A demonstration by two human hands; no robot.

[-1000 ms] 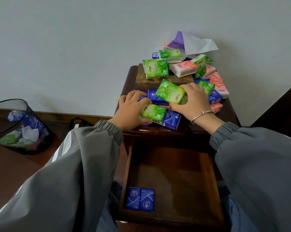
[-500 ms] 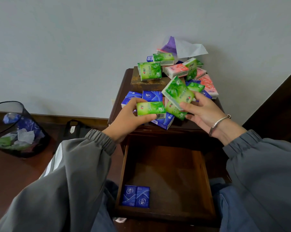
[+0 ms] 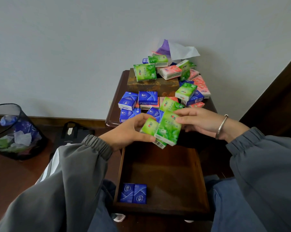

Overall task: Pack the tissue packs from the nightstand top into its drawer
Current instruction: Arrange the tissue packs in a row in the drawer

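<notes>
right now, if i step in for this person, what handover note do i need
Left hand holds a green pack; right hand pinches a second green pack beside it, both in the air above the back of the open drawer.
Done: two blue packs lie side by side in the drawer's near left corner.
Left: these two go in, then the pile of blue, green and pink packs on the nightstand top, some of them atop the wooden box at the back.
</notes>
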